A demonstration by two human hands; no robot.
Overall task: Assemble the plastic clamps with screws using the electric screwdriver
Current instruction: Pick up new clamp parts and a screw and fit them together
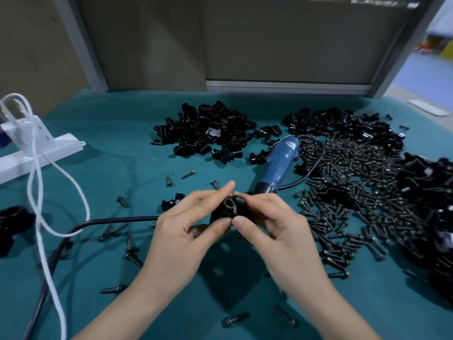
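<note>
Both hands meet at the centre of the frame above the teal counter point(117, 165). Here the left hand point(186, 229) pinches a black plastic clamp point(226, 209) between its thumb and curled fingers point(224, 190). The right hand point(277, 227) grips the same clamp from the right side, its thumb tip just beside the left thumb. Just above them the blue electric screwdriver point(279, 165) lies unheld on the counter, its dark nose toward the hands. A broad heap of screws point(355, 192) spreads across the right. Black clamp parts point(208, 128) are piled at upper centre, with more at upper right and along the right edge. A white cord point(36, 173) loops down the left.
</note>
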